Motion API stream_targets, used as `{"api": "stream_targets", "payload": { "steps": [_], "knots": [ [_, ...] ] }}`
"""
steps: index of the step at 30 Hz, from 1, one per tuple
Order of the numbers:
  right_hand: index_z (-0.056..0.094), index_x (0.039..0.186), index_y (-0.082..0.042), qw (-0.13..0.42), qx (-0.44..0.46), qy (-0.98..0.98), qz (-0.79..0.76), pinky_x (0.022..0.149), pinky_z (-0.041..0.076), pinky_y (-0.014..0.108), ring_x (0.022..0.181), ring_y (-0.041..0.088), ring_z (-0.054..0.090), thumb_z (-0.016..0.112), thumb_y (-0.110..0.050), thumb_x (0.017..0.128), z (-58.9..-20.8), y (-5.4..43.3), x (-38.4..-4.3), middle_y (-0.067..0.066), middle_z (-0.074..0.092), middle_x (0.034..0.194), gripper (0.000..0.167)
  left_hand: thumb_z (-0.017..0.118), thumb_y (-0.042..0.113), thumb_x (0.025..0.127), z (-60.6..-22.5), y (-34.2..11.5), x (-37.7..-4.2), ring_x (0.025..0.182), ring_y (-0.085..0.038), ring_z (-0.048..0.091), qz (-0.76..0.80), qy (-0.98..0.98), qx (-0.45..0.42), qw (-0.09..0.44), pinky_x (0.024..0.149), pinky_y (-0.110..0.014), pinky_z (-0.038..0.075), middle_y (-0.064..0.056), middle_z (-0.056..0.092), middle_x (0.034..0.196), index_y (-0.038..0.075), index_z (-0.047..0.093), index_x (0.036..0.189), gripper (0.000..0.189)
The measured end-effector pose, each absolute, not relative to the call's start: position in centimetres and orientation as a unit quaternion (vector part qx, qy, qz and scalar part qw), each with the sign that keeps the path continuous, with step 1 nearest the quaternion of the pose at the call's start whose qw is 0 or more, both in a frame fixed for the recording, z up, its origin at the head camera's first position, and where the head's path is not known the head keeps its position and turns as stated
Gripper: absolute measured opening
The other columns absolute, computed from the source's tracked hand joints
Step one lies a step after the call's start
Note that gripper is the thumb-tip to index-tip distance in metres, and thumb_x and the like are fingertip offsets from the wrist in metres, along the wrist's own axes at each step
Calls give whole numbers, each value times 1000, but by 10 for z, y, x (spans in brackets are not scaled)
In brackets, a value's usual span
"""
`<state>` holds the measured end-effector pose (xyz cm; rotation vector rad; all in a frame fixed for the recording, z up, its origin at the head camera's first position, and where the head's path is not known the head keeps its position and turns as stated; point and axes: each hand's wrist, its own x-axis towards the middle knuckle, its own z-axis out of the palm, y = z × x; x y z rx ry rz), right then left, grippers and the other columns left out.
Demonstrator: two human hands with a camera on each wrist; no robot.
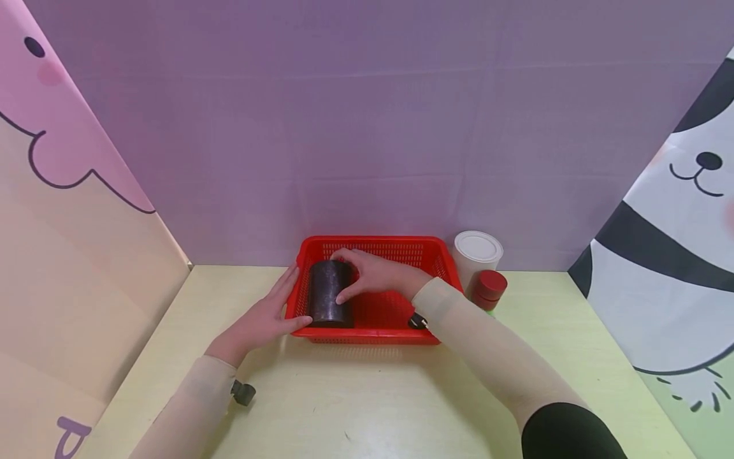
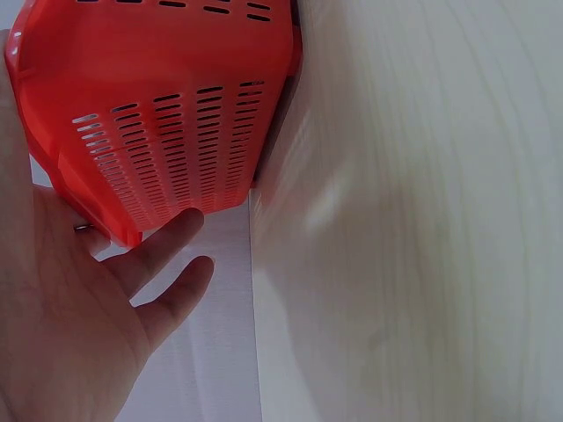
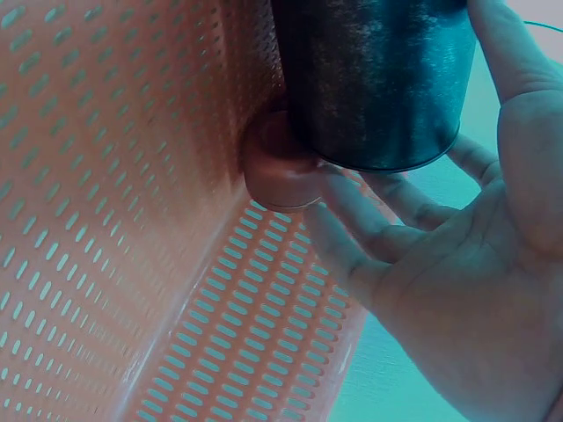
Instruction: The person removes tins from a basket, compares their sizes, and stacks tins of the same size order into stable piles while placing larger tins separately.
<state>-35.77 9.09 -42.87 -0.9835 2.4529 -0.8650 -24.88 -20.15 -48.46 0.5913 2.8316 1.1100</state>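
A dark, mottled cylindrical canister (image 1: 331, 293) is at the left end of the red basket (image 1: 395, 336), its long side facing the head camera. My right hand (image 1: 375, 271) reaches in from the right and grips the canister between thumb and fingers. In the right wrist view, a rounded reddish object (image 3: 280, 180) shows partly behind the canister, near a basket corner; its kind is unclear. My left hand (image 1: 260, 325) rests against the basket's left rim. Its thumb lies over the front left corner, and fairly straight, spread fingers (image 2: 157, 255) lie along the outer wall.
Right beside the basket stands a pale canister with a white lid (image 1: 478, 247). In front of that is a smaller red-lidded container (image 1: 489, 290). The light wooden table (image 1: 367, 395) meets a purple backdrop (image 1: 378, 140) behind the basket, with printed panels at both sides.
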Motion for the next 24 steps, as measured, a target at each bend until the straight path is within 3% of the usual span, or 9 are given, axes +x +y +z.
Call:
{"api": "stream_targets", "payload": {
  "steps": [15, 24],
  "knots": [
    [43, 158, -34, 211, -347, 858, -315, 99, 63, 40, 135, 23, 54, 100, -43, 81, -421, 88, -353, -2, 56, 148, 96, 76, 67, 94, -485, -200, -249, 167, -36, 22, 356, 915, 189, 21, 115, -66, 50, 5, 3, 186, 25, 6, 180, 118],
    [45, 161, -28, 219, -348, 864, -290, 100, 63, 41, 135, 23, 53, 99, -45, 81, -412, 86, -350, -1, 57, 149, 98, 76, 67, 94, -485, -199, -251, 167, -36, 23, 353, 916, 188, 22, 114, -66, 51, 5, 3, 186, 26, 6, 180, 119]
  ]
}}
